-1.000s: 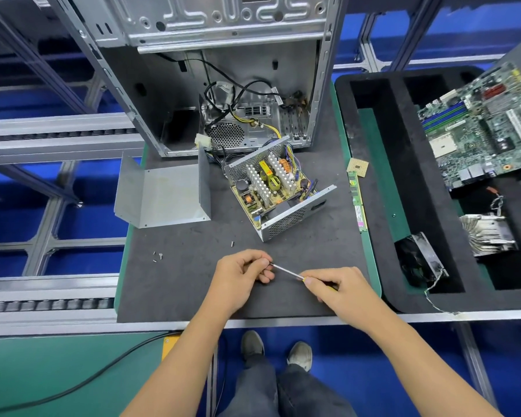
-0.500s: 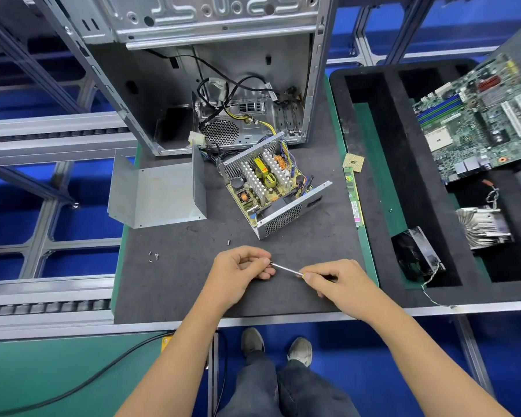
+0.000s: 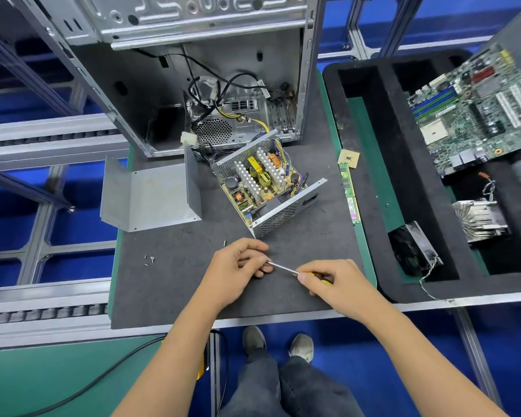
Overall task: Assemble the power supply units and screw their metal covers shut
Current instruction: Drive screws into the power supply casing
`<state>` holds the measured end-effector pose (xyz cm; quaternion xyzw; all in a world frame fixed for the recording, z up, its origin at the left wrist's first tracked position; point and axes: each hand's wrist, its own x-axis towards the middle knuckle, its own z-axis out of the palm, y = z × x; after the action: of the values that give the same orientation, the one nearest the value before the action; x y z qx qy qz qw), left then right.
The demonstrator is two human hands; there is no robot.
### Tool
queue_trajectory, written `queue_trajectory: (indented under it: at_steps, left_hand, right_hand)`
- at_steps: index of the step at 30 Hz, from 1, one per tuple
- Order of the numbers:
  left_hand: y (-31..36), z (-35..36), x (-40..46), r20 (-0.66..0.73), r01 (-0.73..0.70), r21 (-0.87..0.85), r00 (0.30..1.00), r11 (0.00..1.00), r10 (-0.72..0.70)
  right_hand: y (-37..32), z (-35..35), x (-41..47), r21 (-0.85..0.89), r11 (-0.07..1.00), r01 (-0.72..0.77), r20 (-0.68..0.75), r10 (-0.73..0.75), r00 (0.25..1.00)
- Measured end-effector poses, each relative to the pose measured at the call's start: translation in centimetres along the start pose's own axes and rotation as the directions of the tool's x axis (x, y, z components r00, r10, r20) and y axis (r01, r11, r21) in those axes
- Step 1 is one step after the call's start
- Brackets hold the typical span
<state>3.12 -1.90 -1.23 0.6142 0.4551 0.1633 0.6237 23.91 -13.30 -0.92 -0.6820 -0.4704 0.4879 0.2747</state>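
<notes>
Right hand (image 3: 337, 284) grips a yellow-handled steel screwdriver (image 3: 286, 268); left hand (image 3: 238, 267) pinches its tip, near the dark grey mat's (image 3: 163, 296) front edge.

Yellow-handled screwdriver (image 3: 286, 269), grey cover (image 3: 151, 197)

Bright, even overhead light, soft shadows, sharp focus, and wide-angle bending at the edges.
</notes>
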Motion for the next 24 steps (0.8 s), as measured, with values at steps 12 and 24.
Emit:
queue_trajectory:
  at_steps: [12,24]
  left_hand:
    - [-0.9,-1.0,0.2,-0.222,0.040,-0.016,0.974,0.999,-0.042]
    - [-0.7,1.1,1.6,-0.383,-0.041,0.449,0.893,0.893,0.234]
  right_hand:
    - [0.0,1.1,-0.3,0.024,1.000,-0.012,-0.225,0.017,0.974]
    - [-1.1,3.9,0.3,-0.100,0.990,-0.099,-0.339,0.059,0.939]
